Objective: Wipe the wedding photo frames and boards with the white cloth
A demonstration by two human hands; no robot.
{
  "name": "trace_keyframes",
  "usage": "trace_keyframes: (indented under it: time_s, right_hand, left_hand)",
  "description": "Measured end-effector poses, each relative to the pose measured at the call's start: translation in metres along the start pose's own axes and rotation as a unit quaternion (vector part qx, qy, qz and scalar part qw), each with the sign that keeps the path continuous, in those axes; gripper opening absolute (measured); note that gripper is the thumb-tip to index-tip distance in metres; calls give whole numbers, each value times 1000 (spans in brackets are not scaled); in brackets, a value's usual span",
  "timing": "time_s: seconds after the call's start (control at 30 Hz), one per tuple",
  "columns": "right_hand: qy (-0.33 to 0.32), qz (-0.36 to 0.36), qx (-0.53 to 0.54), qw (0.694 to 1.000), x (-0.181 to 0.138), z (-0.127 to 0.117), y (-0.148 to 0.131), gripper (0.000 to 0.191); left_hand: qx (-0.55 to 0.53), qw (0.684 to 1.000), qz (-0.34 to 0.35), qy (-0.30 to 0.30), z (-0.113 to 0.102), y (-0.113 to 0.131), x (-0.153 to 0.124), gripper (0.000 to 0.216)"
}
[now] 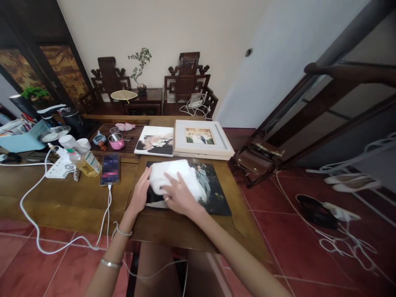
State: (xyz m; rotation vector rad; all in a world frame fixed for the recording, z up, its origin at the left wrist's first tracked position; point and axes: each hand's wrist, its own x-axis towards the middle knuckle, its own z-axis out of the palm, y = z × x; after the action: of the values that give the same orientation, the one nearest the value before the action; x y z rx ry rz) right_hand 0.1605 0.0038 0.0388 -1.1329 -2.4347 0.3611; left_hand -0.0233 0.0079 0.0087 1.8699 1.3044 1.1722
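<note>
A dark photo print (216, 192), showing a person in a grey suit, lies flat near the table's front right corner. Over its left and middle part is spread a folded white cloth (159, 171). On top of the cloth rests my right hand (179, 196), its fingers spread and a ring on one of them. My left hand (141, 192) lies at the print's left edge, fingers stretched out and fingertips beside the cloth. Behind the print stand a white-framed picture (227, 144) and a smaller photo panel (154, 141).
Left on the wooden table (77, 202) are a phone (109, 169) on a white cable, an oil-coloured bottle (88, 163), a power strip (58, 165), a pink cup (116, 141) and a blue box (26, 138). A dark wooden chair (260, 161) stands right.
</note>
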Motion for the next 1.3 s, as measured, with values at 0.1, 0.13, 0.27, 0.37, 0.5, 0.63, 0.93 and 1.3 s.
trace_keyframes:
  time_s: [0.1, 0.13, 0.27, 0.37, 0.5, 0.63, 0.93, 1.3]
  right_hand:
    - [-36, -71, 37, 996, -21, 4, -23, 30]
    - [-46, -87, 49, 994, -30, 2, -27, 30]
    - [-63, -111, 89, 988, -70, -16, -20, 27]
    - [-30, -60, 83, 994, -85, -29, 4, 23]
    - [8, 65, 90, 994, -67, -34, 37, 25]
    - [48, 169, 160, 971, -9, -25, 48, 28]
    - [33, 118, 199, 972, 77, 1, 32, 32]
    - [120, 231, 106, 960, -39, -56, 133, 27]
  left_hand:
    - [1, 999, 12, 33, -1, 3, 0, 50]
    - [8, 999, 15, 30, -1, 4, -1, 51]
    - [54, 998, 20, -14, 3, 5, -3, 49]
    - [104, 993, 13, -46, 6, 3, -4, 46]
    - [145, 988, 12, -54, 8, -1, -3, 45]
    - [150, 987, 21, -51, 8, -4, -2, 43]
    - [154, 986, 39, -40, 8, -10, -1, 39]
    - [161, 985, 35, -60, 9, -6, -1, 41]
